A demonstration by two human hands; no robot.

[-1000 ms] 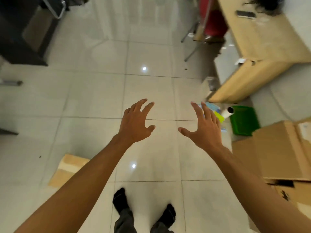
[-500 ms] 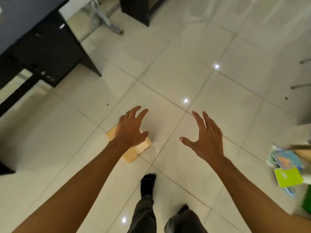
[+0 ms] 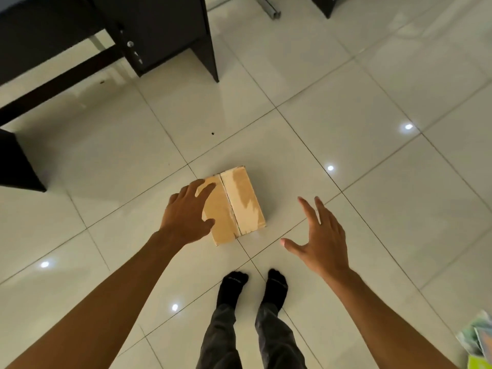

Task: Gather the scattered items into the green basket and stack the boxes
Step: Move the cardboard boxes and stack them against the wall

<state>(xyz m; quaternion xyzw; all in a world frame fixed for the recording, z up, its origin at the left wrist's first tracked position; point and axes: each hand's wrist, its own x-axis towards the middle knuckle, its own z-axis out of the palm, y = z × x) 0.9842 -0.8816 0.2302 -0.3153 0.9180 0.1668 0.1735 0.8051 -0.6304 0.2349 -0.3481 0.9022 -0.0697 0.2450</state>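
Observation:
A small closed cardboard box lies flat on the tiled floor just ahead of my feet. My left hand hovers over the box's left side with fingers spread and holds nothing; whether it touches the box I cannot tell. My right hand is spread open in the air to the right of the box, apart from it. The green basket is out of view.
A dark desk with a drawer unit stands at the back left. A dark panel is at the left edge. Booklets and papers lie at the bottom right corner. My socked feet stand behind the box.
The view has swung left, away from the basket and large boxes. The small box now lies straight ahead and both open hands have come down on either side of it.

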